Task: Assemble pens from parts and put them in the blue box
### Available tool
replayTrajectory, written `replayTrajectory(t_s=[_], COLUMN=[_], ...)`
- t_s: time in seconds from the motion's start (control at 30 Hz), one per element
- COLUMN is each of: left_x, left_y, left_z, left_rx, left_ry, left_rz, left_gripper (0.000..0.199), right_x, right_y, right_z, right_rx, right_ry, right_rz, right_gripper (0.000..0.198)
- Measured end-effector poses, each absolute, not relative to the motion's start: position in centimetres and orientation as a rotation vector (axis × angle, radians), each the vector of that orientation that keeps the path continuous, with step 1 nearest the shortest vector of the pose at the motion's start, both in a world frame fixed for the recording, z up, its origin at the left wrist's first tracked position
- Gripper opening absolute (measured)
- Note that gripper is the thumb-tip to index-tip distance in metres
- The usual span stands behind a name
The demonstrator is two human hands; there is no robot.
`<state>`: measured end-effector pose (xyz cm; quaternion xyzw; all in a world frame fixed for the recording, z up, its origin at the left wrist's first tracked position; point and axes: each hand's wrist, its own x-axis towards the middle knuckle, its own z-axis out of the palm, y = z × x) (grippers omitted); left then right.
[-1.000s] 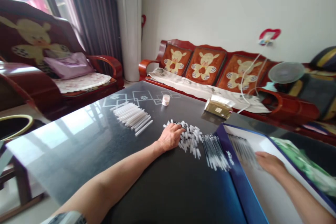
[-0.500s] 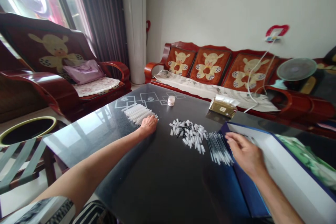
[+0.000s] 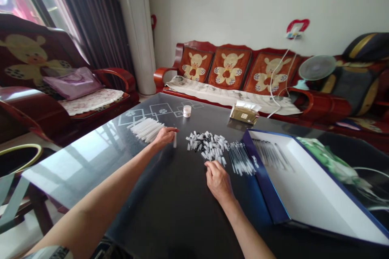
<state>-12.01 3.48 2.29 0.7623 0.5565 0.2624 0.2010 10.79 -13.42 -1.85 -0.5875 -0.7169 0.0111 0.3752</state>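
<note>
My left hand (image 3: 165, 136) is beside a heap of slim white tubes (image 3: 147, 129), like pen barrels. Its fingers are closed on one short white tube (image 3: 175, 141), which points down toward the table. My right hand (image 3: 219, 181) is at the near edge of a pile of small white and black caps (image 3: 209, 145). Thumb and forefinger are pinched together there, and whatever is between them is too small to make out. Right of the caps lies a bundle of thin dark rods with clear ends (image 3: 242, 158), like pen refills.
A blue box with a white inside (image 3: 299, 194) holds a row of slim pens (image 3: 272, 153). Behind are a small white jar (image 3: 187, 111) and a tissue pack (image 3: 243, 114). A green bag (image 3: 330, 162) lies beyond the box. Wooden sofas (image 3: 231, 68) surround the dark table (image 3: 170, 210).
My right hand has moved left from the box to the caps. My left hand has lifted off the heap with a white tube. The view has swung to the right.
</note>
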Motion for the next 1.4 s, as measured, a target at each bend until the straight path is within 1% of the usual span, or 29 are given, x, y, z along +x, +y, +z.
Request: replayTrajectory(t_s=[0.1, 0.17, 0.23, 0.3, 0.33, 0.43, 0.53, 0.6, 0.73, 0.8, 0.97, 1.03, 1.13, 1.23, 1.33, 1.4], left_x=[-10.4, -9.1, -8.1, -7.5, -7.4, -7.3, -7.3, -7.3, -7.2, -7.2, -7.2, -7.0, -6.2, -4.7, -3.1, -2.3], left_y=[3.0, 2.2, 1.3, 0.4, 0.0, -0.5, -0.4, -0.3, -0.3, -0.4, -0.5, -0.5, -0.7, -1.0, -1.2, -1.2], left_z=[1.2, 0.2, -0.7, -1.3, -1.4, -1.7, -2.1, -2.3, -2.4, -2.2, -1.7, -1.6, -1.4, -1.0, -0.7, -0.7], left_rx=[1.804, 1.643, 1.813, 2.185, 2.365, 2.709, 2.791, 2.807, 2.835, 2.863, 2.910, 2.877, 2.821, 2.820, 2.845, 2.839], left_ry=[1.277, 1.162, 1.247, 1.374, 1.401, 1.346, 1.226, 1.164, 1.108, 1.096, 1.202, 1.295, 1.355, 1.234, 1.107, 1.129], left_rz=[0.945, 1.045, 1.068, 1.058, 1.055, 1.116, 1.200, 1.178, 1.105, 1.104, 1.023, 0.992, 0.956, 0.985, 1.054, 1.085], left_gripper=[0.041, 0.043, 0.036, 0.026, 0.024, 0.027, 0.027, 0.029, 0.040, 0.042, 0.031, 0.031, 0.032, 0.033, 0.030, 0.027], right_x=[10.7, 10.5, 10.4, 10.6, 10.9, 12.6, 15.1, 16.4, 16.7, 16.2, 15.6, 16.1, 17.6, 18.4, 17.7, 16.6], right_y=[-13.5, -13.5, -13.6, -13.6, -13.7, -13.5, -13.3, -13.2, -13.2, -13.0, -12.3, -12.2, -12.2, -11.9, -10.8, -9.8], right_z=[-1.6, -1.6, -1.7, -1.6, -1.5, -0.7, 0.5, 1.2, 1.8, 2.2, 4.2, 5.0, 5.5, 5.0, 3.8, 3.2], right_rx=[-1.550, -1.559, -1.556, -1.539, -1.539, -1.669, -1.970, -2.164, -2.404, -2.461, -2.658, -2.686, -2.626, -2.282, -1.730, -1.410], right_ry=[-1.854, -1.864, -1.860, -1.821, -1.785, -1.667, -1.632, -1.656, -1.678, -1.659, -1.524, -1.466, -1.367, -1.277, -1.131, -1.002], right_rz=[0.004, 0.002, 0.010, 0.007, -0.014, -0.167, -0.334, -0.362, -0.290, -0.226, 0.086, 0.124, 0.080, 0.084, 0.298, 0.497], right_gripper=[0.029, 0.029, 0.028, 0.028, 0.028, 0.024, 0.017, 0.016, 0.020, 0.023, 0.028, 0.031, 0.032, 0.028, 0.030, 0.037])
